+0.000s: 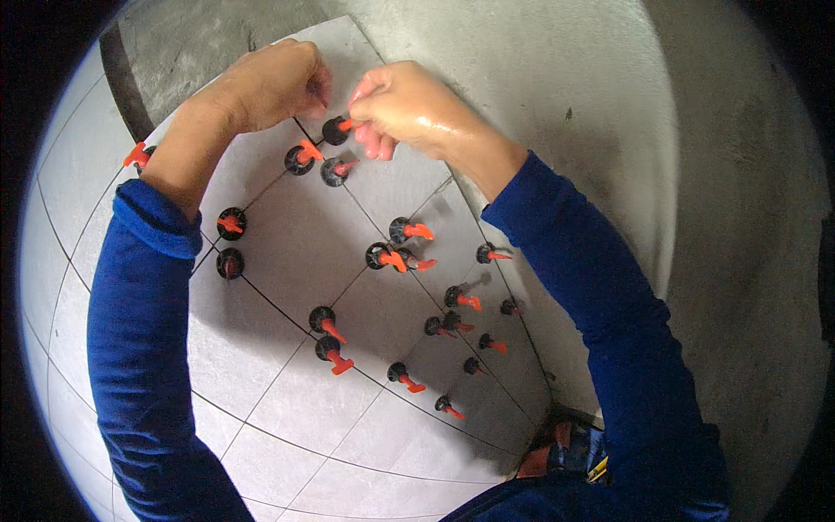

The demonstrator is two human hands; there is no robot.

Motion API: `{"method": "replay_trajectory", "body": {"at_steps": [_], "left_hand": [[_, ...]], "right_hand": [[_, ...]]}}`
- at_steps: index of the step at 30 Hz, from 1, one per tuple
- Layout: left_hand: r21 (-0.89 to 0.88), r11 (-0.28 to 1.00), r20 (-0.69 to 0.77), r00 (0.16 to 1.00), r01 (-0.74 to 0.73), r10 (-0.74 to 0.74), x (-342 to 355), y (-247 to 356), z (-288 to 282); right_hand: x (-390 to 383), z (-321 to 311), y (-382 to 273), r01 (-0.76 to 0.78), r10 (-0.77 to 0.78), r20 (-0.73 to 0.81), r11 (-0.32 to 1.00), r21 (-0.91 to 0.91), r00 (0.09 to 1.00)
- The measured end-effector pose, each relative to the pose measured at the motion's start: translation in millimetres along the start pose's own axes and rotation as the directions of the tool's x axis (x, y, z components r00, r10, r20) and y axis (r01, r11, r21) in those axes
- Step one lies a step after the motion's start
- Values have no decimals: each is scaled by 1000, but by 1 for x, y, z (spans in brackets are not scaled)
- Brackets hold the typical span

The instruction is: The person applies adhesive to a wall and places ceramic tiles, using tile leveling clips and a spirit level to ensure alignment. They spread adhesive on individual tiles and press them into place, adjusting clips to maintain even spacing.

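Observation:
Grey tiles point(261, 187) carry black round tile levelling clips with orange T-handles along their joints. My right hand point(409, 104) is closed at the far end, its fingertips at the orange handle of a tile levelling clip point(335, 131), which they partly cover. Left of it, my left hand point(283, 83) is curled shut above the same joint, and whatever its fingers may hold is hidden. Just nearer stand two more clips, one with a bright orange handle point(300, 159) and one with a reddish handle point(334, 172).
Several more clips, such as one at mid-floor point(400, 230) and one nearer me point(322, 320), stand up from the joints. A bare grey concrete surface point(609, 113) borders the tiles on the right. Dark items and a yellow object point(597, 470) lie near my body.

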State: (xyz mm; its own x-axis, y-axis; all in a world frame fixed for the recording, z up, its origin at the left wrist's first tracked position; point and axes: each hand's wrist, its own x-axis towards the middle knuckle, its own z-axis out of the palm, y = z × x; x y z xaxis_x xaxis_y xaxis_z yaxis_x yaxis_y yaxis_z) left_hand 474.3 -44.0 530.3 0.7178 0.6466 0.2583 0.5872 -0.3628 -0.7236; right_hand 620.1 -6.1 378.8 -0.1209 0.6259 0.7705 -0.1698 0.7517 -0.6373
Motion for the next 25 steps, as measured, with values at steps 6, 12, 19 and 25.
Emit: {"method": "replay_trajectory", "body": {"at_steps": [6,12,19,25], "left_hand": [[56,994,104,990,91,-96,-5,21,7],[38,998,-4,999,43,-43,3,20,24],[-143,975,-11,985,-173,173,10,-7,24],[22,1000,4,1000,22,-22,6,-3,6]], "right_hand": [[-2,-1,-2,18,-18,19,999,-30,1000],[7,-3,1,-8,9,6,996,-92,1000],[8,-7,4,36,-32,69,998,-55,997],[12,-9,0,11,-2,84,995,-97,996]]}}
